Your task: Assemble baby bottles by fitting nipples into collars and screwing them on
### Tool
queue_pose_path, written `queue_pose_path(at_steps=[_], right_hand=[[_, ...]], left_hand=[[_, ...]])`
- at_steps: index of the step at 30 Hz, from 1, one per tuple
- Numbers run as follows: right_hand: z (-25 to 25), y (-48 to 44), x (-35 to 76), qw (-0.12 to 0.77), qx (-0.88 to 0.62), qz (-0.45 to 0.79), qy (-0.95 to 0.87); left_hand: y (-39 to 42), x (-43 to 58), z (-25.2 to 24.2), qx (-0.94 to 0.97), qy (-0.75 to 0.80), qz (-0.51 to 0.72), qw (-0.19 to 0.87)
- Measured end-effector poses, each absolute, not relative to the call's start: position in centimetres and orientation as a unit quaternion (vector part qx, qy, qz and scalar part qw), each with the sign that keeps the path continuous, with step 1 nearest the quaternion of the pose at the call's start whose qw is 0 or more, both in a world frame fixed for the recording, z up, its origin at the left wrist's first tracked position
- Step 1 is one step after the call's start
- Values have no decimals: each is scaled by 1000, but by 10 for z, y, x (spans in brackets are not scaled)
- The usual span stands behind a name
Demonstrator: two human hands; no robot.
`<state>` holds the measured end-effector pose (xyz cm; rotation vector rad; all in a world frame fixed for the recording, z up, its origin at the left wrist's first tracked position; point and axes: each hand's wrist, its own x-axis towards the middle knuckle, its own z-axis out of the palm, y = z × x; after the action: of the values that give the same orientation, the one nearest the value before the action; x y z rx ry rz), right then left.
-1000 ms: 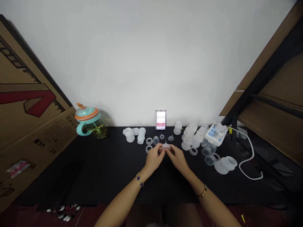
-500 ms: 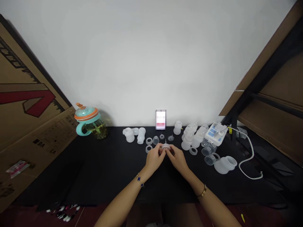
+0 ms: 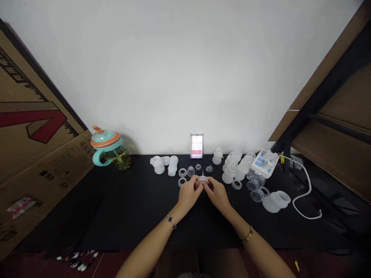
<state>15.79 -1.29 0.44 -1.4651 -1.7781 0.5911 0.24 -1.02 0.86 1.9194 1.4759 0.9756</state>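
Between my two hands is a whitish bottle collar with a nipple (image 3: 203, 179), its thin tip pointing up. My left hand (image 3: 189, 191) pinches its left side and my right hand (image 3: 216, 193) its right side, thumbs close together at the near edge. Just left of my left hand lie two translucent collar rings (image 3: 182, 182). Beyond my fingers are a clear cap (image 3: 190, 172) and two loose nipples (image 3: 209, 168). To the right of my right hand, another ring (image 3: 237, 184) lies flat beside a group of assembled baby bottles (image 3: 228, 174).
A phone (image 3: 197, 146) leans against the wall. Empty bottles (image 3: 173, 166) stand back left, near a teal-lidded glass jug (image 3: 111, 150). On the right are a white box-shaped device (image 3: 264, 163), clear cups (image 3: 256, 195), a wide bottle (image 3: 275, 202) and a white cable (image 3: 310, 185).
Almost nothing differs. Both hands keep their pinch on the collar in the same spot, and the view has shifted very slightly.
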Motion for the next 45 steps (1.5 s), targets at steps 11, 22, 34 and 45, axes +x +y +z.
queue_pose_path(at_steps=[11, 22, 34, 45], right_hand=[[4, -14, 157, 365, -573, 221, -699], [4, -14, 156, 361, -581, 206, -700], [6, -15, 156, 361, -581, 200, -701], [4, -14, 156, 356, -580, 198, -705]], left_hand=[[-10, 2, 9, 708, 549, 353, 270], [-9, 2, 9, 707, 557, 344, 268], [-10, 2, 13, 706, 561, 335, 273], [-10, 2, 9, 711, 560, 335, 264]])
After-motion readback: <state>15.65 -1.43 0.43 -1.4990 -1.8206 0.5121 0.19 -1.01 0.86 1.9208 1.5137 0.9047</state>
